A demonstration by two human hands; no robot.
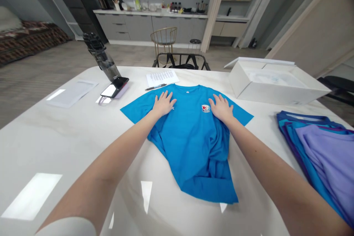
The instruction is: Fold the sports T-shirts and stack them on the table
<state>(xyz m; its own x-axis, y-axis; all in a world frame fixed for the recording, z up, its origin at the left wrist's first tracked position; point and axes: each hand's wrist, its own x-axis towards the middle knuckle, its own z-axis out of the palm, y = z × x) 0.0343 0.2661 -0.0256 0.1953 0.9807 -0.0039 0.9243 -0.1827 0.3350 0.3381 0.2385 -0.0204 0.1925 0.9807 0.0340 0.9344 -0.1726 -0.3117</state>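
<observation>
The blue shirt [190, 136] lies on the white surface [83, 151] beneath both hands, its collar pointing away from the person and its hem towards them. Its long axis runs from the collar down between the forearms, the hem end slanting a little to the right. The sleeves point outwards, one beyond each hand. The left hand [163, 104] rests palm down near one shoulder of the shirt, fingers slightly spread and pointing away; the right hand [222, 107] does the same near the other shoulder, just beside a small red and white badge [205, 108]. Below the right hand the cloth is bunched and creased.

Just beyond the left hand are a pen [156, 87] and a printed sheet [162, 77]. Further left of that hand are a phone [114, 87], a bottle [106, 62] and a pale sheet [72, 94]. Beyond and right of the right hand stands an open white box [273, 90]; nearer the person, well right of that hand, lies a stack of clothes [326, 155], lilac on top.
</observation>
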